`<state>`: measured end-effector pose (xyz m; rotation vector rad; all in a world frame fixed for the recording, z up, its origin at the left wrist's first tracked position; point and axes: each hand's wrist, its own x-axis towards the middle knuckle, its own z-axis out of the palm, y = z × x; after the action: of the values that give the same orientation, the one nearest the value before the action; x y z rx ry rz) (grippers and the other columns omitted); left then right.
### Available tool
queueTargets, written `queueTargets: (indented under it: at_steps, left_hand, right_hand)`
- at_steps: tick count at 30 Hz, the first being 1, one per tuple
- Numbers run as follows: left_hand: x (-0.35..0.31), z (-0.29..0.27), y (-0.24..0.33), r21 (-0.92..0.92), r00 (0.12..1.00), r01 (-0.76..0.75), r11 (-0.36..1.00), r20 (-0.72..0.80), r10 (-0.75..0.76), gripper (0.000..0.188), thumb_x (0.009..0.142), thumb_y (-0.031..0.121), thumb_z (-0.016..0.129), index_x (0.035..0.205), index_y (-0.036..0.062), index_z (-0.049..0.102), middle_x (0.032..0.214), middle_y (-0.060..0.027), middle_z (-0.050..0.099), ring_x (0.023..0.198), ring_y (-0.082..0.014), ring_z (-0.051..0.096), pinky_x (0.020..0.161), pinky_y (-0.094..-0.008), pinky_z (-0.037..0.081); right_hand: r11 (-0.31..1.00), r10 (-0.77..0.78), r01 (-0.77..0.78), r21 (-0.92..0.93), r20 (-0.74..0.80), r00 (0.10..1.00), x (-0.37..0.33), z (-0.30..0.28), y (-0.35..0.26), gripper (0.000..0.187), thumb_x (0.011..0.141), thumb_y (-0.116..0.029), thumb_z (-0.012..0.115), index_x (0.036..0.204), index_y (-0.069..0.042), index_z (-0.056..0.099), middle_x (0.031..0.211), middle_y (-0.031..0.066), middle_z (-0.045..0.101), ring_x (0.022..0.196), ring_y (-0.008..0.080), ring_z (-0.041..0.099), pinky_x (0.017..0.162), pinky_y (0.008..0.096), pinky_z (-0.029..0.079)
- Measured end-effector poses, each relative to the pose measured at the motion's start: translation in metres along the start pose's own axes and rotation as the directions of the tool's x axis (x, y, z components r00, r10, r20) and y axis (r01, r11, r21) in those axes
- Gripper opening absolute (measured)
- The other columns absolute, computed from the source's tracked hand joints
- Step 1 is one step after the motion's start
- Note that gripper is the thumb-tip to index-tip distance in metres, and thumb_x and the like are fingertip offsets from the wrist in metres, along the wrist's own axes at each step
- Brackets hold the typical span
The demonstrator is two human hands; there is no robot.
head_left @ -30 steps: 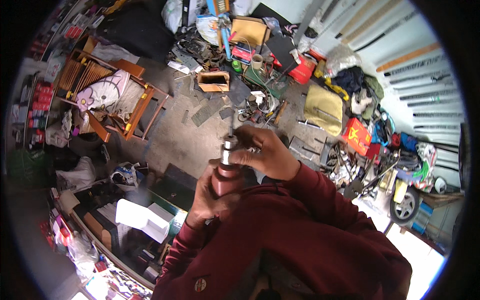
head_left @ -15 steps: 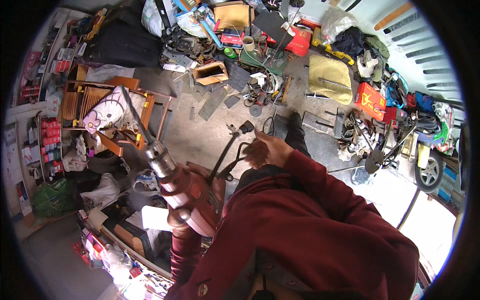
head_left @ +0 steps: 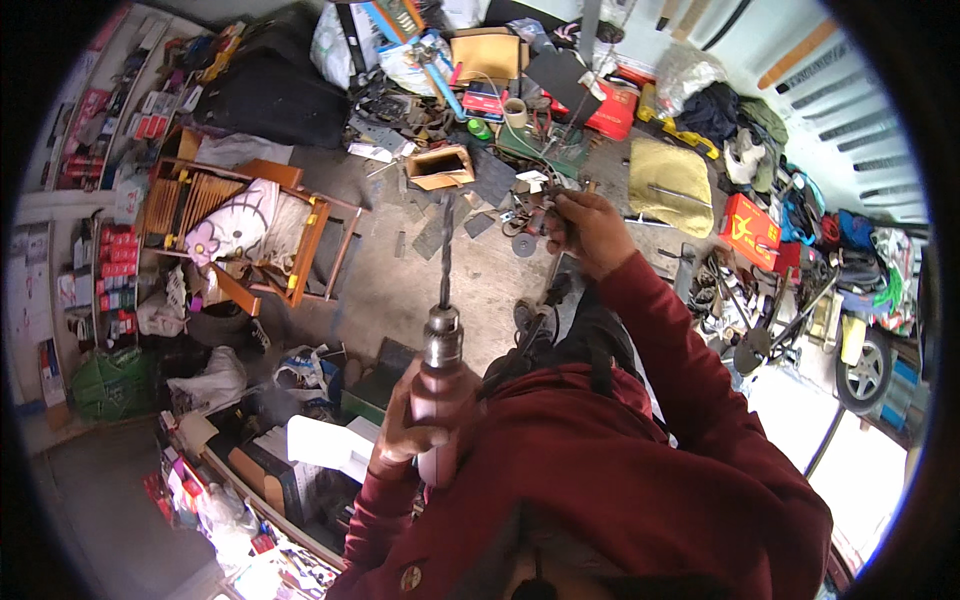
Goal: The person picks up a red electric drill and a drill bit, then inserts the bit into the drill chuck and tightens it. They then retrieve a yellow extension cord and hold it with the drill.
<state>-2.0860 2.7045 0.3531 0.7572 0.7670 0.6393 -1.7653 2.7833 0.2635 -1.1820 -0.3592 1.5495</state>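
A red power drill (head_left: 440, 410) is gripped in my left hand (head_left: 404, 425), whose fingers wrap round its body. A long spiral drill bit (head_left: 446, 255) sits in the silver chuck (head_left: 442, 340) and points away from me. My right hand (head_left: 592, 232) is raised to the right of the bit, apart from the drill, with fingers pinched together. Something small and metallic shows at its fingertips, too small to name. A dark cord (head_left: 527, 345) hangs below that hand, close to my legs; the drill's handle is mostly hidden.
A wooden folding chair (head_left: 300, 250) with a patterned cloth lies at the left. Tools, an opened cardboard box (head_left: 440, 168) and an angle grinder (head_left: 524, 243) are on the floor ahead. A yellow padded seat (head_left: 670, 185) and a wheel (head_left: 863, 370) are at the right.
The drill has swung from leaning left to pointing straight away from me, and shifted right. My right hand has moved up and right, and its fingers have closed into a pinch.
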Motion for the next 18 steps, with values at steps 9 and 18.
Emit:
queueTargets:
  at_steps: [9,18]
  left_hand:
    - [0.008,0.006,-0.005,-0.043,0.999,0.024,0.999,0.041,-0.022,0.091,0.064,0.034,0.084,0.137,0.0001,0.042,0.106,-0.0146,0.061,0.092,-0.0272,0.066,0.080,-0.0381,0.055]
    - [0.004,0.017,0.004,0.033,0.999,-0.010,0.999,0.041,0.008,0.079,0.068,0.034,0.082,0.132,0.0008,0.048,0.107,-0.0121,0.061,0.093,-0.0231,0.064,0.085,-0.0368,0.052]
  right_hand:
    - [0.697,-0.333,0.523,-0.490,0.425,0.842,-0.110,0.075,-0.014,0.018,0.099,-0.015,0.065,0.099,0.003,0.065,0.083,0.0122,0.062,0.072,0.0168,0.057,0.067,0.0331,0.047]
    - [0.813,-0.418,0.474,-0.339,0.228,0.880,-0.128,0.095,-0.008,0.015,0.101,-0.012,0.064,0.105,0.002,0.060,0.079,0.0070,0.070,0.061,0.0028,0.056,0.054,0.0216,0.046]
